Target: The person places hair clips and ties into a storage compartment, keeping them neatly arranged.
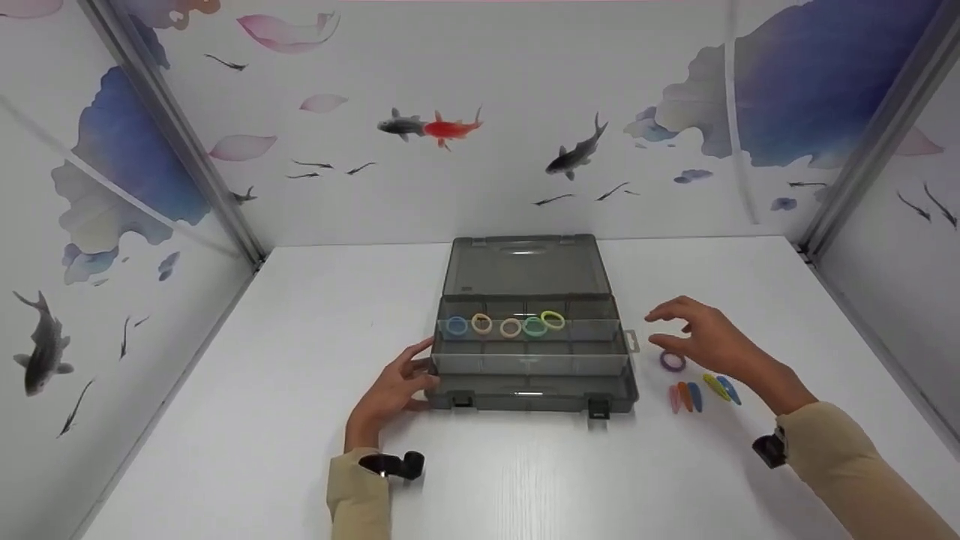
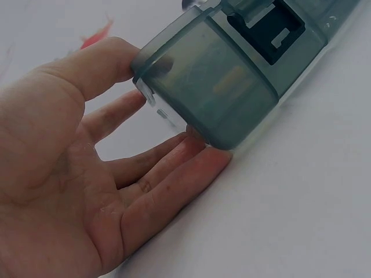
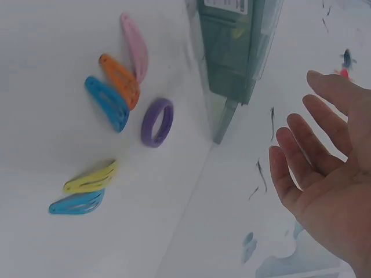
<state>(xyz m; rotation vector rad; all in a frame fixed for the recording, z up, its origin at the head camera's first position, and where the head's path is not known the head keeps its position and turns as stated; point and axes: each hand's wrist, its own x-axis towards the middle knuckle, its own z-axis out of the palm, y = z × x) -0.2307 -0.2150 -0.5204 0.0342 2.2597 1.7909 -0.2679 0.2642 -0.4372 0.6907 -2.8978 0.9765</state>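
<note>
A dark translucent compartment box [image 1: 529,405] stands on the table with its lid [image 1: 525,266] raised. My left hand [image 1: 390,390] holds the box's left end; in the left wrist view the thumb [image 2: 110,61] lies at the upper edge and fingers [image 2: 185,197] touch the lower corner. Blue [image 1: 457,325], peach [image 1: 481,324], beige [image 1: 511,328], green [image 1: 535,326] and yellow [image 1: 553,320] hair ties lie in the back row. My right hand [image 1: 709,337] hovers empty, fingers spread, right of the box near a purple hair tie [image 3: 157,123].
Several snap hair clips lie right of the box: pink [image 3: 135,46], orange [image 3: 120,81], blue [image 3: 108,103], yellow [image 3: 91,178] and light blue [image 3: 77,202]. White panels printed with fish [image 1: 450,129] enclose the white table [image 1: 300,337] at the back and sides.
</note>
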